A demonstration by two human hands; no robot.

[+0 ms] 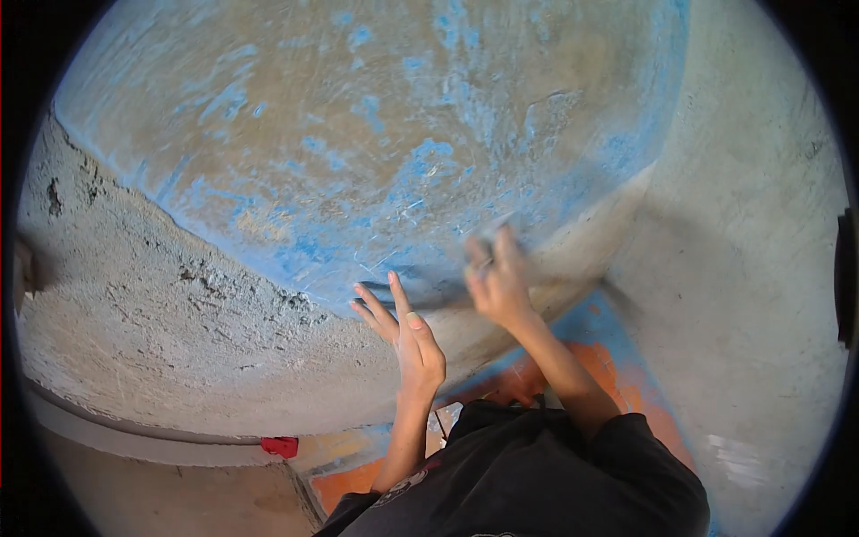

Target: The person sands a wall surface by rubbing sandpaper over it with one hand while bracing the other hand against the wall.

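A broad concrete surface (376, 125) with worn, patchy blue paint fills the upper middle of the head view. At its near edge my left hand (413, 345) has its fingers stretched out and apart, the fingertips over the blue paint; whether they touch it I cannot tell. Nothing shows in that hand. To its right, my right hand (501, 286) is blurred by motion above the same edge. Its fingers look curled, with a small greyish shape among them that is too smeared to name.
Rough, pitted concrete (179, 295) forms the slab's side on the left. A pale wall (752, 268) rises on the right. Below lies a floor painted orange and blue (604, 358). A small red object (280, 446) sits on a ledge at the lower left.
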